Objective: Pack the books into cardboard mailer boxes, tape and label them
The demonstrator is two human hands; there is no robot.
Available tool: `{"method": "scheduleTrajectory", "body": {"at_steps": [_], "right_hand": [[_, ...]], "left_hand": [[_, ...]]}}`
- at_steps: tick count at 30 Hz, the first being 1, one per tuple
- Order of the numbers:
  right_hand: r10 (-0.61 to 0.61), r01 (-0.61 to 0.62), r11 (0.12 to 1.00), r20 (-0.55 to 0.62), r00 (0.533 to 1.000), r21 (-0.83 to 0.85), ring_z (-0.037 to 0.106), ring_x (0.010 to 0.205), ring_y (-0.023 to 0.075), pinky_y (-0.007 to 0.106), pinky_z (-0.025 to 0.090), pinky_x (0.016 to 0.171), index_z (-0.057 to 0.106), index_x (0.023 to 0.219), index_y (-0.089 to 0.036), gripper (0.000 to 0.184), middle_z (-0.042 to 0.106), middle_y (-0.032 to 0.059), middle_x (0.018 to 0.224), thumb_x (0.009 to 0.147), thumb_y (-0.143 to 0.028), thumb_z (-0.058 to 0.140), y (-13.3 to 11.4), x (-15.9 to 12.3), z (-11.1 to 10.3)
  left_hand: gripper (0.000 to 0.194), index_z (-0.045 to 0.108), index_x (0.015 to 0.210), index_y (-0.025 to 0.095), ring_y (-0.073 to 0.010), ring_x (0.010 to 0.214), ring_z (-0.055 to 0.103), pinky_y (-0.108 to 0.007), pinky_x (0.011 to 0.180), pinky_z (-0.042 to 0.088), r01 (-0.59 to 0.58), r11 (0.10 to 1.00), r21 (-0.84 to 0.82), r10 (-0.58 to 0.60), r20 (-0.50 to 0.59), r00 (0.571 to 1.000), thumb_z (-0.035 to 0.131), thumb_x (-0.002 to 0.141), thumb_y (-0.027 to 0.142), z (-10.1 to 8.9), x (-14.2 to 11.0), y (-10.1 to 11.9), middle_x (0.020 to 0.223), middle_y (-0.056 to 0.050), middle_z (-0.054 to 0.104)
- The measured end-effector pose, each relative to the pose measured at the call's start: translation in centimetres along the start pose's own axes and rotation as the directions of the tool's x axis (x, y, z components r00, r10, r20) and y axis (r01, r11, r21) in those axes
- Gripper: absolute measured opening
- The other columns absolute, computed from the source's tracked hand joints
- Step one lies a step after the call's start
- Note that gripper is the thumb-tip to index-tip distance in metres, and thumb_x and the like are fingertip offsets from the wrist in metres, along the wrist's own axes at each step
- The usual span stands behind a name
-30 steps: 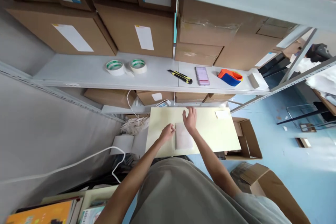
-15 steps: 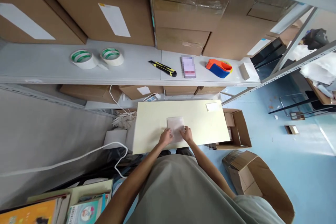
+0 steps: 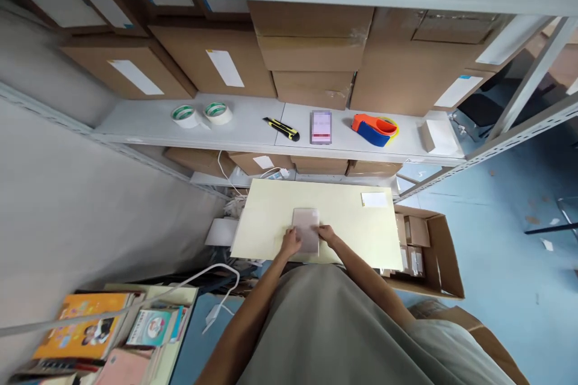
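Note:
A thin, flat, pale grey-pink rectangular packet [image 3: 306,230] lies on the cream tabletop [image 3: 266,210], close to its near edge. At its left side my left hand [image 3: 291,243] is closed, with the thumb over the packet's edge. Opposite, the fingers of my right hand [image 3: 326,233] pinch the packet's right edge. Whether the packet is a booklet or a sleeve, I cannot tell. A small white card or slip [image 3: 374,200] rests at the table's far right corner.
Across the shelf [image 3: 253,132] lie tape rolls [image 3: 218,113], a utility knife [image 3: 282,129], a phone [image 3: 321,127], an orange-blue tape dispenser [image 3: 374,130] and a white box [image 3: 438,136]. An open carton [image 3: 445,252] stands right of the table; books [image 3: 85,325] sit lower left.
My view has tilted and shifted, showing more of the upper shelf and the carton. My right hand has moved from over the packet to its right edge; my left hand stays at the left.

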State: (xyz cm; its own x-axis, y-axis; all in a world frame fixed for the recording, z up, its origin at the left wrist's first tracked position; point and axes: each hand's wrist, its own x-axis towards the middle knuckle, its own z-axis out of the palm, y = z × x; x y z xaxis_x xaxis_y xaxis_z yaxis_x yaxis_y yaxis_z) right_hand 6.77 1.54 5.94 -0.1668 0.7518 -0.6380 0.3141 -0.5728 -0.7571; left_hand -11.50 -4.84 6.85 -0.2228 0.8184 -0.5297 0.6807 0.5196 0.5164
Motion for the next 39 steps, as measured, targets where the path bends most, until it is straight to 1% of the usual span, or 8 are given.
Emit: {"method": "scheduleTrajectory", "body": {"at_steps": [9, 13, 17, 20, 25, 31, 35, 39], "right_hand": [[-0.166, 0.178, 0.975, 0.098, 0.981, -0.135, 0.069, 0.083, 0.0231, 0.033, 0.058, 0.082, 0.064, 0.09, -0.024, 0.023, 0.069, -0.0036, 0.074, 0.075, -0.019, 0.08, -4.4, -2.1, 0.3], [-0.341, 0.358, 0.931, 0.188, 0.921, -0.067, 0.074, 0.099, 0.0248, 0.035, 0.061, 0.093, 0.072, 0.109, -0.024, 0.032, 0.084, 0.003, 0.105, 0.08, -0.028, 0.083, -8.1, -3.4, -4.4], [-0.639, 0.6, 0.769, 0.241, 0.73, 0.222, 0.076, 0.101, 0.0254, 0.037, 0.063, 0.092, 0.075, 0.124, -0.02, 0.053, 0.085, 0.0077, 0.115, 0.085, -0.052, 0.091, -13.9, -6.1, -11.2], [-0.719, 0.661, 0.691, 0.177, 0.672, 0.293, 0.077, 0.099, 0.0246, 0.036, 0.065, 0.088, 0.077, 0.13, -0.023, 0.061, 0.085, 0.0057, 0.115, 0.085, -0.059, 0.098, -18.1, -9.4, -15.8], [-0.771, 0.725, 0.621, 0.067, 0.633, 0.297, 0.081, 0.114, 0.0287, 0.041, 0.069, 0.098, 0.077, 0.136, -0.027, 0.066, 0.087, 0.0084, 0.128, 0.088, -0.069, 0.098, -21.5, -13.4, -19.5], [-0.711, 0.7, 0.667, -0.059, 0.7, 0.256, 0.085, 0.115, 0.0325, 0.048, 0.072, 0.102, 0.078, 0.123, -0.025, 0.07, 0.089, 0.013, 0.124, 0.083, -0.078, 0.097, -20.1, -12.9, -19.5], [-0.647, 0.704, 0.699, -0.306, 0.698, 0.126, 0.082, 0.131, 0.0353, 0.054, 0.07, 0.113, 0.083, 0.128, -0.027, 0.064, 0.086, 0.0151, 0.142, 0.089, -0.077, 0.091, -19.0, -13.7, -17.0], [-0.651, 0.672, 0.71, -0.168, 0.74, 0.211, 0.078, 0.139, 0.0353, 0.047, 0.073, 0.107, 0.083, 0.139, -0.025, 0.077, 0.084, 0.0134, 0.143, 0.083, -0.077, 0.096, -18.5, -15.9, -12.0]], "left_hand": [[0.04, 0.083, 0.126, 0.017, -0.032, 0.12, 0.084, -0.05, 0.118, 0.065, 0.01, 0.965, -0.262, -0.036, -0.095, 0.995, 0.073, 0.087, 0.017, -2.4, -2.2, 1.9, 0.115, -0.013, 0.085], [0.029, 0.082, 0.121, 0.019, -0.0336, 0.139, 0.078, -0.051, 0.125, 0.059, -0.067, 0.92, -0.386, -0.005, -0.184, 0.983, 0.078, 0.094, 0.03, -5.7, -2.4, 3.9, 0.134, -0.017, 0.086], [0.065, 0.077, 0.14, 0.021, -0.0329, 0.141, 0.077, -0.046, 0.119, 0.062, -0.27, 0.698, -0.663, 0.122, -0.262, 0.957, 0.092, 0.089, 0.057, -10.3, -3.2, 9.3, 0.15, -0.02, 0.081], [0.076, 0.085, 0.127, 0.017, -0.0334, 0.118, 0.084, -0.046, 0.106, 0.066, -0.349, 0.454, -0.82, 0.329, -0.21, 0.921, 0.099, 0.079, 0.075, -13.4, -5.1, 14.9, 0.124, -0.018, 0.088], [0.063, 0.09, 0.096, 0.017, -0.0255, 0.091, 0.081, -0.037, 0.087, 0.065, -0.456, 0.372, -0.809, 0.334, -0.342, 0.878, 0.107, 0.071, 0.072, -15.0, -8.6, 21.7, 0.094, -0.008, 0.088], [0.066, 0.092, 0.097, 0.017, -0.0225, 0.082, 0.075, -0.033, 0.079, 0.06, -0.508, 0.447, -0.736, 0.265, -0.433, 0.861, 0.104, 0.07, 0.077, -14.4, -10.0, 23.2, 0.091, -0.006, 0.086], [0.05, 0.09, 0.09, 0.019, -0.0229, 0.078, 0.073, -0.03, 0.072, 0.055, -0.594, 0.6, -0.536, 0.247, -0.582, 0.775, 0.096, 0.087, 0.068, -14.3, -10.9, 23.3, 0.079, -0.002, 0.081], [0.031, 0.094, 0.117, 0.025, -0.0332, 0.104, 0.085, -0.038, 0.092, 0.066, -0.636, 0.726, -0.26, 0.35, -0.656, 0.668, 0.083, 0.104, 0.051, -11.6, -12.2, 23.7, 0.11, -0.009, 0.092]]}}
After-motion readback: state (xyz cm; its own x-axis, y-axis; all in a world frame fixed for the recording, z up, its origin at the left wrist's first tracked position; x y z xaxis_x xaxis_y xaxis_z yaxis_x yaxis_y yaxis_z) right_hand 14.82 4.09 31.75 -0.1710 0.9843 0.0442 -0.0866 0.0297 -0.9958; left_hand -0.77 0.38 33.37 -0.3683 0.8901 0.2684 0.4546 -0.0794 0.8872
